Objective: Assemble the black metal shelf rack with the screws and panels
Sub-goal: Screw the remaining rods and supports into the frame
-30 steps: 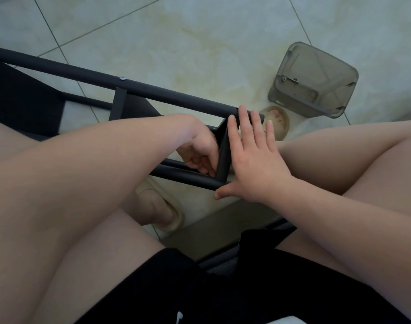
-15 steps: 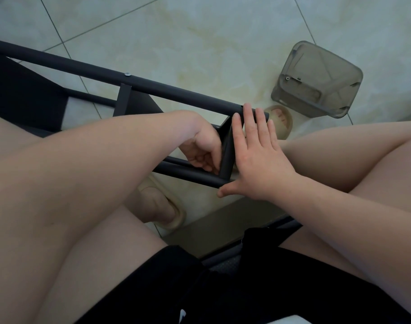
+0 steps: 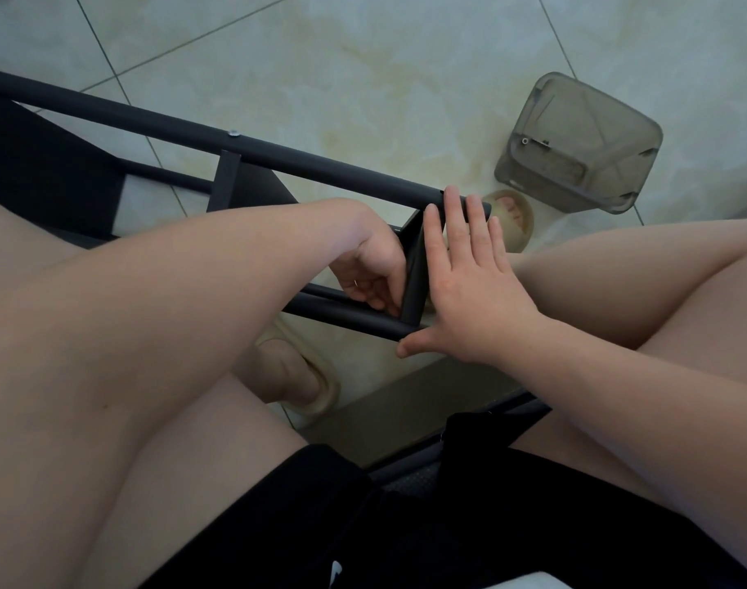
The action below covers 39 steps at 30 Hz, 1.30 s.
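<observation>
1. As I watch, the right hand (image 3: 469, 286) lies flat, fingers straight and together, pressing the crossbar (image 3: 414, 269) at the end of the black rack frame (image 3: 320, 165) between the knees.
2. Left hand (image 3: 373, 269) curls against the crossbar's other side; I cannot tell what it pinches.
3. White mark (image 3: 335, 573) on the shorts: unreadable.
4. Pale tiled floor (image 3: 320, 57), with a grey plastic container (image 3: 575, 142) nearby.

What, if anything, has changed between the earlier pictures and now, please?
Nothing has visibly moved; only the view shifts slightly. The right hand still presses flat against the black end bar of the rack. The left hand stays curled at that bar's inner side, what it holds hidden. The grey bin sits where it was on the floor.
</observation>
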Each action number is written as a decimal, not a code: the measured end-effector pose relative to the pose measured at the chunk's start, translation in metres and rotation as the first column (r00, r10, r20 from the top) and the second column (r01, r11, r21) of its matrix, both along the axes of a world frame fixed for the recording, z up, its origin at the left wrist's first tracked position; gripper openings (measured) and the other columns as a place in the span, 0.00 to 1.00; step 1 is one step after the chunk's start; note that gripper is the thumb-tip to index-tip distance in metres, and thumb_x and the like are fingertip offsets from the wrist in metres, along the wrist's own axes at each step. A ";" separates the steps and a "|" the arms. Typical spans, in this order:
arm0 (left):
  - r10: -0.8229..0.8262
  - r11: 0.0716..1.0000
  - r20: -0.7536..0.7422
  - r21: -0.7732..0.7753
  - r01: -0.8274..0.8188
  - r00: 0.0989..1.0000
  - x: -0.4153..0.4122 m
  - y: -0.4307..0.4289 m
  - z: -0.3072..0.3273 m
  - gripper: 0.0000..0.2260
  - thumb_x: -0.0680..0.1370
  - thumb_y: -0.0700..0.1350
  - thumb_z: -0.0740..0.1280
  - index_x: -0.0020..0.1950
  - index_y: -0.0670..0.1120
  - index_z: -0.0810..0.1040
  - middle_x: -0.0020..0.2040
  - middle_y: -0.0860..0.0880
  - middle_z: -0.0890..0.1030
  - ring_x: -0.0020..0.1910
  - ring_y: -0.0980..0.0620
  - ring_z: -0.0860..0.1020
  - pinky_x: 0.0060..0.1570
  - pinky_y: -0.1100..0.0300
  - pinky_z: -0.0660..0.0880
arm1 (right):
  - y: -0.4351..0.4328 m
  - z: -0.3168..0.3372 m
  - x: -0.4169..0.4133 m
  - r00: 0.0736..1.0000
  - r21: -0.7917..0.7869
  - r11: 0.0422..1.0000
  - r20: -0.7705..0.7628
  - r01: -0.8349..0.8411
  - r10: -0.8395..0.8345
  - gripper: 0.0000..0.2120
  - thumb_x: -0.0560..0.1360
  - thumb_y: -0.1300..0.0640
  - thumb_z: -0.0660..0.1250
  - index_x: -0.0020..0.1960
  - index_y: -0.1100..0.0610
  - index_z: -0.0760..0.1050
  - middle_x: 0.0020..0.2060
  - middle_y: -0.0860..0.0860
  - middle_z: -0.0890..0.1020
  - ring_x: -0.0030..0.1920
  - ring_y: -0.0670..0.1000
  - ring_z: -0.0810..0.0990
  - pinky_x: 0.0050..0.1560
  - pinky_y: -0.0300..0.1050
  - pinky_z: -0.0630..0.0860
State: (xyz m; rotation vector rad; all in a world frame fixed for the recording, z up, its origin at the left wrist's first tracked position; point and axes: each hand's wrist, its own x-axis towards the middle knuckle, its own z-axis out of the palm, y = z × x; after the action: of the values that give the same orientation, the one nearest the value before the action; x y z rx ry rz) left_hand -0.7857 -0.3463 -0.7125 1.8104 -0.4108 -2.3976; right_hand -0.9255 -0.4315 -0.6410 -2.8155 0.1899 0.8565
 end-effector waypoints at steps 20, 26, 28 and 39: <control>0.034 0.999 -0.024 0.004 -0.034 0.999 0.003 0.003 -0.003 0.05 0.78 0.37 0.67 0.50 0.44 0.80 0.41 0.50 0.83 0.40 0.55 0.79 0.42 0.63 0.71 | 0.000 0.002 0.001 1.000 -0.002 1.000 -0.006 0.003 -0.003 0.76 0.59 0.22 0.71 0.79 0.62 0.28 0.78 0.62 0.28 0.78 0.65 0.28 0.77 0.62 0.32; 0.097 0.995 -0.055 -0.029 -0.098 0.994 0.000 0.003 -0.002 0.11 0.78 0.37 0.68 0.60 0.43 0.79 0.46 0.49 0.81 0.43 0.54 0.80 0.44 0.62 0.73 | 0.001 0.002 0.001 1.000 -0.001 1.000 -0.006 0.003 -0.003 0.75 0.59 0.22 0.71 0.79 0.62 0.28 0.78 0.62 0.28 0.78 0.65 0.28 0.77 0.62 0.32; 0.076 0.997 -0.027 -0.030 -0.076 0.997 -0.001 0.003 -0.003 0.11 0.77 0.38 0.69 0.60 0.43 0.80 0.45 0.50 0.82 0.43 0.53 0.80 0.46 0.61 0.73 | 0.001 0.002 0.001 1.000 -0.004 1.000 -0.007 0.005 -0.005 0.76 0.59 0.22 0.71 0.79 0.62 0.28 0.78 0.62 0.28 0.78 0.65 0.28 0.77 0.62 0.32; 0.062 0.998 -0.047 0.003 -0.062 0.997 0.000 0.002 -0.003 0.09 0.78 0.36 0.64 0.57 0.43 0.79 0.44 0.48 0.80 0.41 0.55 0.78 0.42 0.63 0.72 | 0.001 0.001 0.001 1.000 0.002 1.000 -0.007 0.012 -0.012 0.76 0.59 0.22 0.72 0.79 0.62 0.28 0.78 0.62 0.28 0.78 0.64 0.28 0.76 0.62 0.31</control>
State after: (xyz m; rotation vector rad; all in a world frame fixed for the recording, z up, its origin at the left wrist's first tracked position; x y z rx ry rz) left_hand -0.7858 -0.3440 -0.7157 1.7369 -0.3432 -2.3939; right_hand -0.9245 -0.4309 -0.6399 -2.8072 0.2068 0.8642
